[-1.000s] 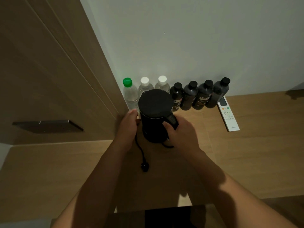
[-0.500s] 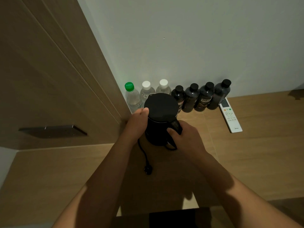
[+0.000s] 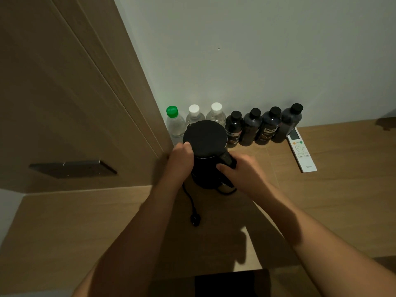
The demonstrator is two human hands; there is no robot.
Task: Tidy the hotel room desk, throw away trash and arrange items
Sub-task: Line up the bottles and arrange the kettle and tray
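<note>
Kettle (image 3: 206, 152), black, stands on the wooden desk (image 3: 334, 202) in the corner by the wood panel, between both hands. The left hand (image 3: 180, 160) curls against its left side, thumb at the lid rim; the right hand (image 3: 240, 171) wraps its handle. The kettle's cord and plug (image 3: 195, 219) trail toward the viewer. Behind the kettle, bottles (image 3: 250, 127) line the wall; right of them lies a white remote (image 3: 301, 151).
</note>
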